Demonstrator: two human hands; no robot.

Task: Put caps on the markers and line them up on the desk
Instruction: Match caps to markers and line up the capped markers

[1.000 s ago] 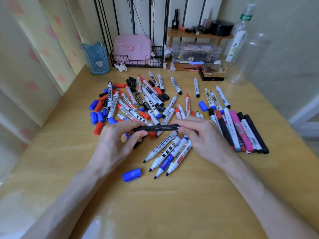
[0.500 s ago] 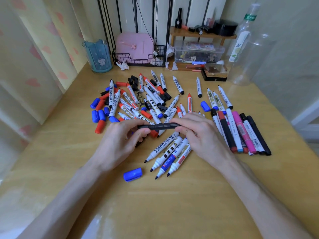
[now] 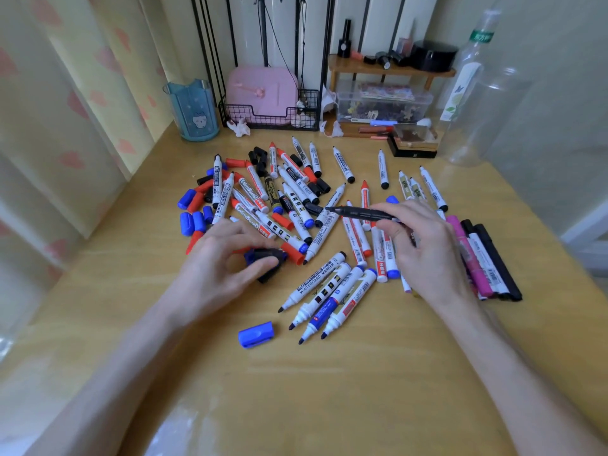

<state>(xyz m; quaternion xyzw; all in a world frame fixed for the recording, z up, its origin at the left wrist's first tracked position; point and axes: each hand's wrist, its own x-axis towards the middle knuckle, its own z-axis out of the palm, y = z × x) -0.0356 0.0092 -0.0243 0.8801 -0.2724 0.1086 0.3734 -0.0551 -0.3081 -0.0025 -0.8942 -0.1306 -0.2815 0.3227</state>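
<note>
My right hand (image 3: 418,245) grips a slim black marker (image 3: 358,212) by its right end, and its bare tip points left above the pile. My left hand (image 3: 223,264) rests low on the desk (image 3: 329,390) with thumb and fingers pinching a black cap (image 3: 265,255). Several uncapped red, blue and black whiteboard markers (image 3: 289,199) lie jumbled in the middle, with loose caps (image 3: 194,218) at their left. Several uncapped markers (image 3: 329,291) lie between my hands. A row of capped markers (image 3: 477,258) lies side by side at the right. One blue cap (image 3: 256,334) lies alone in front.
A blue pen cup (image 3: 194,110) stands at the back left. Next to it is a wire basket (image 3: 269,116) holding a pink case. A small wooden shelf (image 3: 388,70), a clear box, a black box (image 3: 413,146) and an empty clear bottle (image 3: 473,93) stand at the back right.
Both hands held the black marker level before. My left hand has let go and dropped to the desk onto a black cap. My right hand has carried the marker up and to the right.
</note>
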